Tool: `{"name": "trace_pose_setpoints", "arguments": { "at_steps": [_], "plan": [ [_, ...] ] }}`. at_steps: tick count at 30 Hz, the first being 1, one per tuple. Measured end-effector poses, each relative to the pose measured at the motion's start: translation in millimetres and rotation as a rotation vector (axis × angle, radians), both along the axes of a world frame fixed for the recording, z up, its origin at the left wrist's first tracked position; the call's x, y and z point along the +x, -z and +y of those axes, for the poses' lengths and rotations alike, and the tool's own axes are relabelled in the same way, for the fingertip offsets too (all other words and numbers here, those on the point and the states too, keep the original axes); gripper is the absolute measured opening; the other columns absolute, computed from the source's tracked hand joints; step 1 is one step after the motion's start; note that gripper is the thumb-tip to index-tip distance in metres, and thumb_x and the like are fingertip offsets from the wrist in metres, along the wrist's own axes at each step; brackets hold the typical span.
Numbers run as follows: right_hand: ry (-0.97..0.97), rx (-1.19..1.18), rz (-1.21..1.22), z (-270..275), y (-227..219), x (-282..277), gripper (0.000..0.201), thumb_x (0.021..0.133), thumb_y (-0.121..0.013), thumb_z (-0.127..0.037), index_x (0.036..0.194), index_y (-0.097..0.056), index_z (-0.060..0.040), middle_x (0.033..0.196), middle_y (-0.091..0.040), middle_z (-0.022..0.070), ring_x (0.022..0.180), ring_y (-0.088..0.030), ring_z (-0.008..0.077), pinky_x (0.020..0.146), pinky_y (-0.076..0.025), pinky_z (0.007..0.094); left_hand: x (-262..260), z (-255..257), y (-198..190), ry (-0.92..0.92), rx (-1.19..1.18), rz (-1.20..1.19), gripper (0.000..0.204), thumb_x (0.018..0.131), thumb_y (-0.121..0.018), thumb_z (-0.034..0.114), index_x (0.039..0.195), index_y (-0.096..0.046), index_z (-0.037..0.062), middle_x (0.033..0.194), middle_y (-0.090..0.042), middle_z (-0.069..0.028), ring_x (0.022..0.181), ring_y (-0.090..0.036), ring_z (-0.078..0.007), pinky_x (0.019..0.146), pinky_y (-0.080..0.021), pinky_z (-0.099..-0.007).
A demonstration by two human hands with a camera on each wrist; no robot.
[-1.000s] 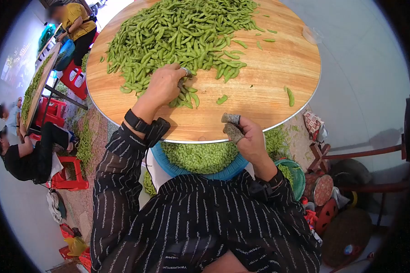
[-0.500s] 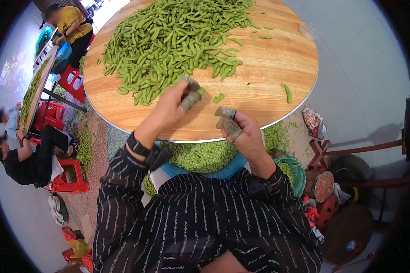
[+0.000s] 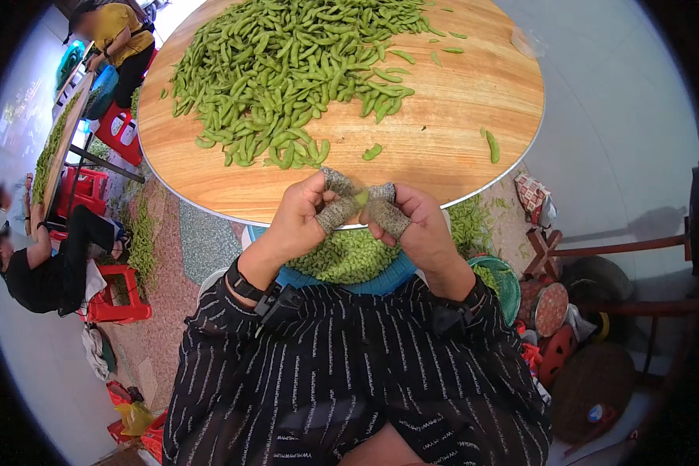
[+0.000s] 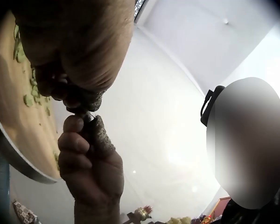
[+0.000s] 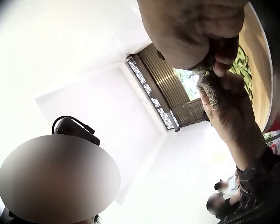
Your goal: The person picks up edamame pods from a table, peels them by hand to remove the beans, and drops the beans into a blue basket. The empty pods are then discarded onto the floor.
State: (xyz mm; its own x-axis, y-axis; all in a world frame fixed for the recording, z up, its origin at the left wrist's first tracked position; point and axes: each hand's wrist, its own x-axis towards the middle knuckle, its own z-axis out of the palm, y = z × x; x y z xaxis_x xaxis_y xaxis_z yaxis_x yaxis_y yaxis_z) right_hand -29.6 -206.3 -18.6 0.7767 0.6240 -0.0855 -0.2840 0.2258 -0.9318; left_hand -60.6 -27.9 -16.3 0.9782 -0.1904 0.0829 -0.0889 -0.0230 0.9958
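Both hands meet fingertip to fingertip at the near edge of the round wooden table (image 3: 450, 132), over a blue basin (image 3: 396, 279) of shelled green beans (image 3: 342, 260). My left hand (image 3: 299, 217) pinches a green bean pod (image 3: 361, 198) between thumb and forefinger, and only a blurred bit of it shows. From the other side, the thumb and forefinger of my right hand (image 3: 423, 229) pinch the same pod. Grey speckled wraps cover thumbs and forefingers. In both wrist views the hands hide the pod almost wholly.
A big heap of bean pods (image 3: 272, 70) covers the table's far left. One loose pod (image 3: 373, 151) lies just beyond the hands, another pod (image 3: 492, 146) at the right. A green basket (image 3: 501, 287) stands at lower right. People sit by another table (image 3: 62, 147) at left.
My left hand has drawn back from the heap with a pod, coming toward me and right to meet my right hand. The right hand has stayed nearly in place.
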Motion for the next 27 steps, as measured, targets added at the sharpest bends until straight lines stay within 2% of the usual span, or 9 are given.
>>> {"name": "trace_pose_setpoints", "arguments": {
  "at_steps": [5, 9, 11, 12, 14, 16, 18, 22, 27],
  "plan": [
    [0.009, -0.038, -0.037, 1.9, -1.7, -1.4, 0.010, 0.080, -0.051, -0.005, 0.088, -0.055, -0.0015, 0.069, -0.054, -0.0009, 0.057, -0.046, 0.0046, 0.050, -0.036, 0.0174, -1.1, -2.6, -2.2, 0.027, -0.055, 0.014, 0.018, 0.078, -0.052, -0.003, 0.096, -0.048, -0.0016, 0.088, -0.056, -0.0036, 0.081, -0.054, -0.0085, 0.072, -0.043, -0.0214],
    [0.054, 0.038, 0.098, 2.4, 15.7, 0.7, 0.008, 0.079, -0.051, -0.002, 0.086, -0.055, -0.0011, 0.070, -0.054, -0.0004, 0.058, -0.046, 0.0045, 0.051, -0.036, 0.0176, 0.9, -4.4, -1.2, 0.043, -0.075, 0.014, 0.017, 0.079, -0.053, -0.001, 0.095, -0.049, -0.0007, 0.088, -0.057, -0.0066, 0.081, -0.056, -0.0125, 0.072, -0.044, -0.0228],
    [0.040, 0.080, 0.163, 3.3, 17.3, 3.0, 0.008, 0.079, -0.051, -0.001, 0.085, -0.055, -0.0012, 0.071, -0.054, -0.0003, 0.058, -0.046, 0.0045, 0.052, -0.036, 0.0175, -0.1, -6.2, -11.8, -0.010, 0.507, -0.246, 0.018, 0.074, -0.058, 0.003, 0.091, -0.052, 0.0019, 0.086, -0.056, -0.0101, 0.075, -0.057, -0.0198, 0.066, -0.045, -0.0257],
    [0.080, 0.046, 0.124, 4.2, 15.3, 1.8, 0.008, 0.078, -0.051, -0.002, 0.085, -0.055, -0.0011, 0.071, -0.054, -0.0004, 0.058, -0.046, 0.0046, 0.052, -0.036, 0.0176, 0.7, -4.9, -10.7, -0.010, 0.506, -0.240, 0.018, 0.074, -0.058, 0.003, 0.091, -0.052, 0.0019, 0.086, -0.056, -0.0101, 0.075, -0.057, -0.0198, 0.066, -0.045, -0.0257],
    [0.120, 0.008, 0.089, 3.5, 18.0, 0.3, 0.008, 0.078, -0.051, -0.002, 0.085, -0.055, -0.0010, 0.071, -0.054, -0.0005, 0.059, -0.045, 0.0048, 0.053, -0.036, 0.0177, 5.1, -2.0, -6.9, -0.104, 1.067, -0.818, 0.022, 0.066, -0.060, 0.008, 0.087, -0.055, 0.0047, 0.084, -0.054, -0.0120, 0.068, -0.055, -0.0254, 0.057, -0.044, -0.0296],
    [0.090, -0.045, -0.127, 1.9, 25.9, 2.3, 0.009, 0.079, -0.051, -0.002, 0.086, -0.054, -0.0004, 0.073, -0.054, -0.0006, 0.062, -0.046, 0.0050, 0.055, -0.037, 0.0186, 5.8, -1.5, -3.3, -0.101, 1.080, -0.855, 0.022, 0.063, -0.060, 0.010, 0.084, -0.055, 0.0049, 0.082, -0.054, -0.0112, 0.064, -0.053, -0.0252, 0.053, -0.043, -0.0306],
    [0.093, -0.040, -0.178, 3.0, 19.8, -1.5, 0.009, 0.079, -0.051, -0.003, 0.087, -0.054, 0.0000, 0.074, -0.054, -0.0006, 0.064, -0.047, 0.0049, 0.056, -0.038, 0.0189, 5.3, -1.1, 3.6, -0.103, 1.096, -0.889, 0.023, 0.060, -0.060, 0.011, 0.081, -0.055, 0.0052, 0.080, -0.053, -0.0104, 0.061, -0.052, -0.0250, 0.050, -0.041, -0.0317],
    [0.065, 0.006, -0.296, 5.0, 22.1, -3.3, 0.010, 0.080, -0.053, -0.005, 0.089, -0.054, 0.0004, 0.076, -0.054, -0.0004, 0.067, -0.048, 0.0049, 0.058, -0.039, 0.0193, 2.4, -3.9, 12.9, -0.172, 0.839, -0.903, 0.019, 0.060, -0.060, 0.011, 0.076, -0.053, 0.0034, 0.077, -0.053, -0.0108, 0.060, -0.052, -0.0246, 0.049, -0.041, -0.0323],
    [0.035, -0.010, -0.121, 3.2, 19.8, -0.7, 0.011, 0.080, -0.053, -0.007, 0.089, -0.054, 0.0000, 0.074, -0.053, -0.0012, 0.065, -0.047, 0.0048, 0.057, -0.038, 0.0186, -2.2, -5.7, 5.8, -0.202, 0.872, -0.835, 0.023, 0.059, -0.060, 0.009, 0.079, -0.052, 0.0023, 0.075, -0.054, -0.0111, 0.060, -0.052, -0.0250, 0.050, -0.042, -0.0323]
  ]
}}
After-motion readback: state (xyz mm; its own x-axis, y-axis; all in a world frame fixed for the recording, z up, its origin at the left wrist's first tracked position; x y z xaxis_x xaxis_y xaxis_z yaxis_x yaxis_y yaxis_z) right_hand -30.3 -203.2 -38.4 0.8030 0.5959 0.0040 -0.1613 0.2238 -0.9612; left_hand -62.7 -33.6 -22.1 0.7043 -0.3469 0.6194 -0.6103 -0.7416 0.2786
